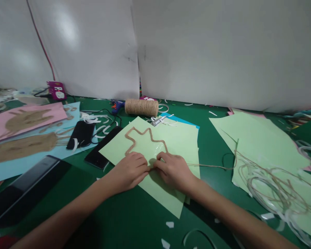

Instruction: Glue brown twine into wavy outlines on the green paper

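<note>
A light green paper sheet (145,141) lies tilted on other sheets in front of me. Brown twine (157,140) forms a zigzag outline on it, its lower part running beneath my hands. My left hand (134,170) is closed, fingertips pinching the twine near the sheet's lower middle. Close beside it, my right hand (173,170) is closed on the same twine, with the fingertips of both hands almost touching. From under the right hand, a loose strand (209,166) trails right towards a tangle of twine (282,193).
A twine roll (141,107) lies beside a blue glue gun (117,107), with scissors (158,120) nearby. Black phones (81,134) and a long dark case (23,186) are at left, near twine-covered figures on pink paper (59,112). Green sheets (254,138) lie right.
</note>
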A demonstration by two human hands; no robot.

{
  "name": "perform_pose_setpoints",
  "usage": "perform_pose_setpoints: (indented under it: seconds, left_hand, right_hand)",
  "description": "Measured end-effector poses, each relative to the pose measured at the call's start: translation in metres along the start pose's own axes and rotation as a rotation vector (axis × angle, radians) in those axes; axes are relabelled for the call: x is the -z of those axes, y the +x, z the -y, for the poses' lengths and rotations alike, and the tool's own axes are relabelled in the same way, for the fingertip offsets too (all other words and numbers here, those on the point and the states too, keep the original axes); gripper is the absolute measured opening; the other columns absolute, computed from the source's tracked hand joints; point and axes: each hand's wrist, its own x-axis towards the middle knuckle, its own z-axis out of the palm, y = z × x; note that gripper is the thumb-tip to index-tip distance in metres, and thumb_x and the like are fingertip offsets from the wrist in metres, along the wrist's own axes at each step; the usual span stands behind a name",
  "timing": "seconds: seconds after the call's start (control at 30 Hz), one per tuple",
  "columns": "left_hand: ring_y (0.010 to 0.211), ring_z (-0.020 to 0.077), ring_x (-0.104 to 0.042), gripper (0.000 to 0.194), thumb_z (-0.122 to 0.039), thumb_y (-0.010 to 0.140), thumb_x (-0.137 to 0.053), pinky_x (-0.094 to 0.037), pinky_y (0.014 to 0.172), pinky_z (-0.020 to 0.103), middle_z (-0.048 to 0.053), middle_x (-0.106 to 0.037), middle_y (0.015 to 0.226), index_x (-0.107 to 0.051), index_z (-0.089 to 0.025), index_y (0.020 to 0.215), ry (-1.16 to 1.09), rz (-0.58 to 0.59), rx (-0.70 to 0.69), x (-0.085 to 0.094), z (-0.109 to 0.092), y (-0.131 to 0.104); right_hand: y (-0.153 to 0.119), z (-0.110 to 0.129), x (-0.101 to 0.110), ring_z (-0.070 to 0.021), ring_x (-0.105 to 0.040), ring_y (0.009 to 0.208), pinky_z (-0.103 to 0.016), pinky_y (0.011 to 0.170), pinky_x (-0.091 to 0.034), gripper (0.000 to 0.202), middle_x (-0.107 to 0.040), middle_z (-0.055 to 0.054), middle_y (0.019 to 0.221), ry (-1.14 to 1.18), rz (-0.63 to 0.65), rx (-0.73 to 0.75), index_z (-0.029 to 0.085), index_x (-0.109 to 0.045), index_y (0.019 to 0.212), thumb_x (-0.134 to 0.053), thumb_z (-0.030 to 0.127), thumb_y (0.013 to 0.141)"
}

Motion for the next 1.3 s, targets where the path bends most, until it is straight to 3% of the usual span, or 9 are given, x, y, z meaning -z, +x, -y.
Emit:
perform_pose_setpoints:
  seconds: [0.27,0.43,0.63,0.87,1.03,1.3]
  left_hand:
    - [0.084,0.0196,-0.048,0.017,-0.021,0.092,-0.044,-0.039,0.075,0.032,0.006,-0.055,0.085,-0.060,-0.015,0.090,-0.092,0.031,0.109,-0.003,0.002,0.000]
    - [0.086,0.0195,-0.048,0.019,-0.021,0.092,-0.044,-0.038,0.078,0.034,0.006,-0.058,0.088,-0.062,-0.017,0.094,-0.128,0.019,0.094,-0.002,0.002,-0.003]
    - [0.086,0.0192,-0.049,0.021,-0.021,0.090,-0.045,-0.037,0.079,0.034,0.005,-0.060,0.086,-0.065,-0.019,0.095,-0.169,-0.003,0.090,0.003,0.001,-0.006]
    - [0.085,0.0188,-0.049,0.022,-0.022,0.091,-0.044,-0.036,0.080,0.035,0.004,-0.061,0.084,-0.065,-0.020,0.095,-0.089,-0.015,0.068,0.003,-0.001,-0.006]
    - [0.084,0.0185,-0.049,0.023,-0.018,0.091,-0.044,-0.035,0.079,0.035,0.004,-0.059,0.084,-0.060,-0.021,0.106,0.066,0.061,0.059,0.001,-0.005,-0.001]
    - [0.081,0.0191,-0.048,0.026,-0.018,0.090,-0.045,-0.034,0.077,0.035,0.003,-0.057,0.083,-0.056,-0.023,0.112,0.212,0.072,0.054,-0.004,-0.007,0.004]
  right_hand:
    - [-0.003,-0.007,-0.001,-0.0147,-0.051,0.079,-0.024,0.050,-0.020,0.015,-0.059,-0.004,0.095,0.047,-0.047,-0.003,0.022,-0.062,0.095,-0.050,0.018,0.087]
    - [-0.001,-0.010,0.001,-0.0128,-0.051,0.080,-0.023,0.053,-0.025,0.016,-0.058,-0.003,0.095,0.168,0.017,-0.075,0.021,-0.061,0.092,-0.049,0.013,0.087]
    - [0.000,-0.012,-0.001,-0.0137,-0.050,0.081,-0.024,0.052,-0.021,0.014,-0.058,-0.003,0.095,0.101,0.025,-0.061,0.021,-0.061,0.088,-0.050,0.012,0.087]
    - [-0.002,-0.013,-0.004,-0.0137,-0.050,0.081,-0.023,0.055,-0.026,0.014,-0.058,-0.003,0.094,0.154,0.035,-0.047,0.021,-0.061,0.090,-0.050,0.013,0.087]
    - [-0.005,-0.015,-0.002,-0.0142,-0.051,0.081,-0.023,0.058,-0.031,0.016,-0.058,-0.004,0.091,0.192,0.035,-0.043,0.018,-0.060,0.090,-0.048,0.010,0.087]
    - [-0.013,-0.019,-0.006,-0.0140,-0.051,0.077,-0.023,0.057,-0.032,0.013,-0.058,-0.004,0.088,0.168,-0.049,-0.040,0.018,-0.062,0.089,-0.049,0.013,0.087]
